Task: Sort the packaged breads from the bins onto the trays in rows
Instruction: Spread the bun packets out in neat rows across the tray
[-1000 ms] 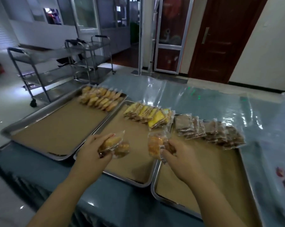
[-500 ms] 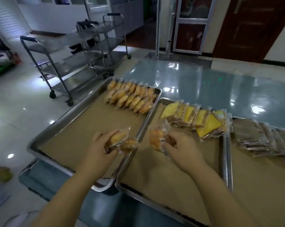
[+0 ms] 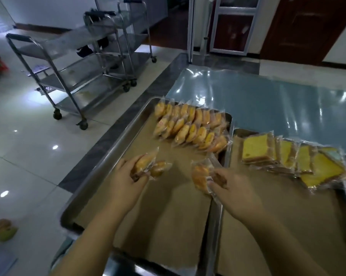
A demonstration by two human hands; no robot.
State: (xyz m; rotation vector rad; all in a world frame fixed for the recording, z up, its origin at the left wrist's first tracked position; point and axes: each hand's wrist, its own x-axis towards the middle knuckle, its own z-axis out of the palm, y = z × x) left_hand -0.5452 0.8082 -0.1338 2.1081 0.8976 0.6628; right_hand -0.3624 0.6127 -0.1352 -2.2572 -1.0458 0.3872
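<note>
**Glossy tiles, steel trays on a blue table**

On the white tiled floor at the left stand steel carts (image 3: 84, 76). The left tray (image 3: 104, 166), steel and lined with brown paper (image 3: 168, 216), carries two rows of buns (image 3: 190, 126) at its far end. They are round and golden in clear wrappers, set on edge and overlapping, and the rows run left to right.

Above this tray's middle the left hand (image 3: 126, 186) grips two wrapped buns (image 3: 148, 166), sealed ends pointing far-right. Over the seam between the trays, the right hand (image 3: 234, 192) pinches one wrapped bun (image 3: 201, 176), its long axis running near to far.

The middle tray (image 3: 245, 132) holds square yellow cake slices (image 3: 287, 156) leaning in a row. The shiny table (image 3: 267, 100) lies beyond.
</note>
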